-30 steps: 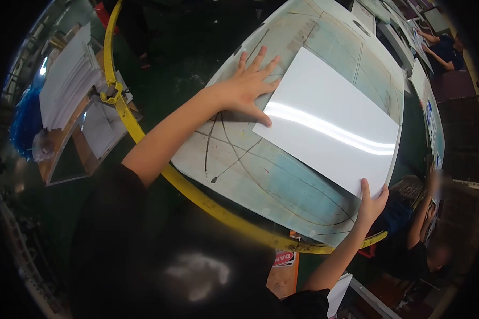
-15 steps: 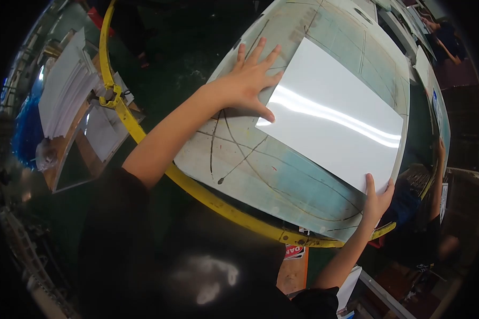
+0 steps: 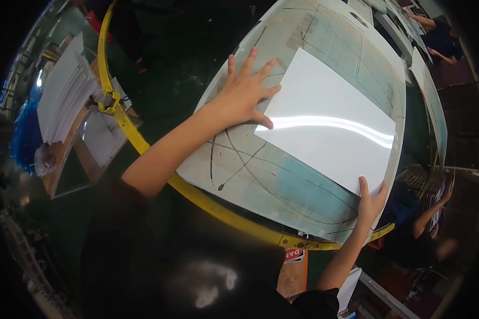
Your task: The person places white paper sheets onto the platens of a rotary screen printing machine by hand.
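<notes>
A glossy white sheet [image 3: 327, 127] lies flat on the table [image 3: 261, 175], a pale blue-green top scored with dark curved and straight lines. The sheet sits toward the table's far right part, its long axis running from the far left down to the near right edge, where its lower right corner comes just to the rim.

The left hand [image 3: 243, 95] lies palm down on the table with fingers spread wide, holding nothing. Its thumb and forefinger tips touch the sheet's left edge near the lower left corner, so the sheet lies directly to the right of this hand. The right hand [image 3: 370, 202] is at the table's near right edge, right under the sheet's lower right corner. Its thumb points up against the sheet's edge and the fingers curl at the rim; whether that grip actually pinches the sheet or only butts against it cannot be told from this view. The sheet thus spans between the two hands along its long axis, each hand at one end, the right at the very corner.

A yellow rail [image 3: 143, 143] curves around the near left side of the table. Beyond it, to the left, stands a stack of white sheets [image 3: 64, 87]. Along the far right, other tables continue, and another person's arm [image 3: 428, 215] shows there.
</notes>
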A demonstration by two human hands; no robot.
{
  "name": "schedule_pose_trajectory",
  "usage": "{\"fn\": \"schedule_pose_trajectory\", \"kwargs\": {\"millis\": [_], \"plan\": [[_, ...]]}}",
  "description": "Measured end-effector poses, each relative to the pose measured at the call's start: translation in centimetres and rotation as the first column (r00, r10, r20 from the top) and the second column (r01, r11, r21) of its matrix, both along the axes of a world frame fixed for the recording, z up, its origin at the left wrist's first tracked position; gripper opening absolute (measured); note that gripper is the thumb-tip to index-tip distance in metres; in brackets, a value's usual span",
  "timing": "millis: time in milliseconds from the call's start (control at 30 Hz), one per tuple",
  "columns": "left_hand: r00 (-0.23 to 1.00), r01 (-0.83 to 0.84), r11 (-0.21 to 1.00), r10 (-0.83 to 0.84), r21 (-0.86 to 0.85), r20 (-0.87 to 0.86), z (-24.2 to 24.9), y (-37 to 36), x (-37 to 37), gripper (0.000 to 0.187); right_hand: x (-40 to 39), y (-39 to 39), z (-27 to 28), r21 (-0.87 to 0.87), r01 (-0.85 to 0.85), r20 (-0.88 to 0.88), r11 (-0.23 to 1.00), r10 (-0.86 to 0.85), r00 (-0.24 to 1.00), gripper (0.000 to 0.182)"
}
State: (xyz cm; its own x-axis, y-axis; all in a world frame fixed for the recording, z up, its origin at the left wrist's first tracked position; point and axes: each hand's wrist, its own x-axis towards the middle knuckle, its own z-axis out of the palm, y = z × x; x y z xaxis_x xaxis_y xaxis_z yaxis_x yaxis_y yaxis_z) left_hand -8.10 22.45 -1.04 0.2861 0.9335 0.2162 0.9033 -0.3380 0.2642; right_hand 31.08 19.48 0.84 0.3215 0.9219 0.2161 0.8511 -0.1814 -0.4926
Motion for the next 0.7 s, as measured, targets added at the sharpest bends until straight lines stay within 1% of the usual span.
{"fn": "schedule_pose_trajectory", "kwargs": {"millis": [100,200,300,400,500,567,600,633,667,700], "plan": [[1.0,-0.008,1.0,0.008,-0.005,-0.01,0.3,-0.1,0.2,0.077,0.4,0.0,-0.6,0.007,0.01,0.055,1.0,-0.011,0.998,0.076],[1.0,-0.013,1.0,0.012,-0.013,-0.022,0.5,-0.1,0.3,0.077,0.4,-0.2,-0.3,0.002,-0.023,0.023,1.0,0.023,0.999,0.076],[0.998,-0.016,1.0,0.016,-0.006,-0.06,0.6,0.0,0.4,0.077,0.2,-0.1,-0.4,0.004,-0.005,0.031,1.0,0.005,0.999,0.075],[0.995,-0.019,1.0,0.019,0.004,-0.096,1.0,-0.1,0.6,0.076,-0.3,-0.2,0.2,-0.019,-0.028,-0.028,0.999,0.027,0.999,0.076],[0.986,-0.031,0.999,0.035,0.027,-0.161,1.3,0.0,0.9,0.075,0.8,-0.2,-1.5,0.036,-0.017,0.155,0.999,0.011,0.988,0.076],[0.976,-0.037,0.999,0.042,0.026,-0.214,1.7,0.0,1.3,0.075,1.2,-0.2,-2.1,0.019,-0.045,0.212,0.999,0.039,0.977,0.074],[0.968,-0.052,0.999,0.051,0.003,-0.245,2.0,-0.1,1.6,0.074,0.1,-0.6,-1.5,0.134,-0.055,0.502,0.989,-0.02,0.865,0.064],[0.958,-0.07,0.997,0.063,-0.015,-0.278,2.4,-0.2,2.0,0.074,-1.0,-0.8,-0.9,0.231,-0.105,0.736,0.967,-0.103,0.669,0.053],[0.946,-0.107,0.993,0.085,-0.055,-0.313,3.0,-0.2,2.5,0.074,-0.8,-0.5,-1.1,0.145,-0.184,0.641,0.972,0.05,0.766,0.047],[0.933,-0.123,0.99,0.094,-0.064,-0.347,3.1,-0.2,3.0,0.074,-0.5,-0.1,-1.4,0.08,-0.277,0.515,0.958,0.198,0.834,0.041]]}}
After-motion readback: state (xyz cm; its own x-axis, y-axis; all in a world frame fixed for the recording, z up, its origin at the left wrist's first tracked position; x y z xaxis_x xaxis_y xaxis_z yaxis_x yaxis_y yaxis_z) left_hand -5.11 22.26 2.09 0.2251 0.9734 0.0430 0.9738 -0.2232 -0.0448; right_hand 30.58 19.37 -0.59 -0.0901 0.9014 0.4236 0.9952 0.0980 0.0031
